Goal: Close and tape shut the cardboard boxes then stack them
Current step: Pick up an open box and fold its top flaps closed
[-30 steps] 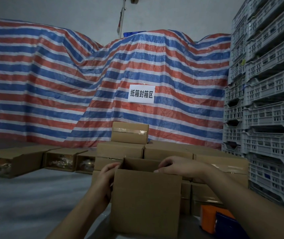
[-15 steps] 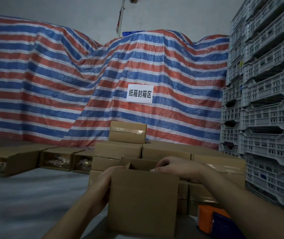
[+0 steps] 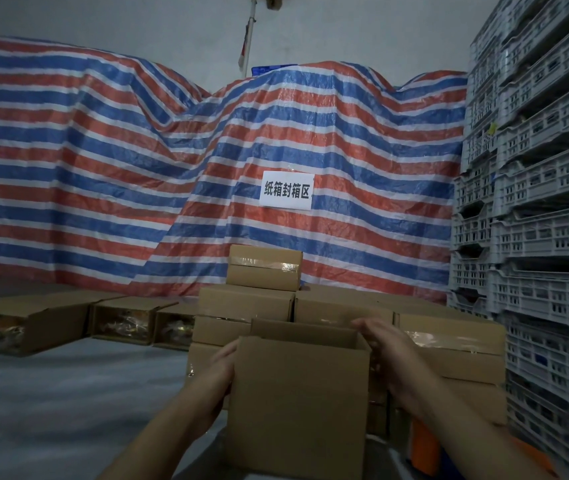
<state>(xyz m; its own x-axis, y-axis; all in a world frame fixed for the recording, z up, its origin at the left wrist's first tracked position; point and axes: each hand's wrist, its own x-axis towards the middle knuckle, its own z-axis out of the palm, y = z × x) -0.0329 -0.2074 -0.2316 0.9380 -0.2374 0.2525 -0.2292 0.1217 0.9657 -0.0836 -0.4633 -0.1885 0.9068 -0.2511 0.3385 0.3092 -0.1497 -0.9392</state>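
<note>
A brown cardboard box (image 3: pixel 297 407) stands in front of me with its near flap upright and its top unsealed. My left hand (image 3: pixel 222 372) rests flat against the box's left side, fingers partly hidden behind the flap. My right hand (image 3: pixel 385 351) touches the box's upper right corner, fingers reaching over the edge. Behind it lies a stack of taped boxes (image 3: pixel 345 306), with one taped box (image 3: pixel 264 268) on top. An orange tape dispenser (image 3: pixel 425 445) lies low on the right, partly hidden by my right forearm.
Three open boxes (image 3: pixel 127 322) with contents lie on their sides at the left on the grey floor (image 3: pixel 68 393). Stacked grey plastic crates (image 3: pixel 535 202) wall off the right. A striped tarp (image 3: pixel 172 168) with a white sign (image 3: pixel 286 190) covers the back.
My right hand slid from the middle of the box's top edge to its right corner. My left hand stays on the left side. The view shifted slightly.
</note>
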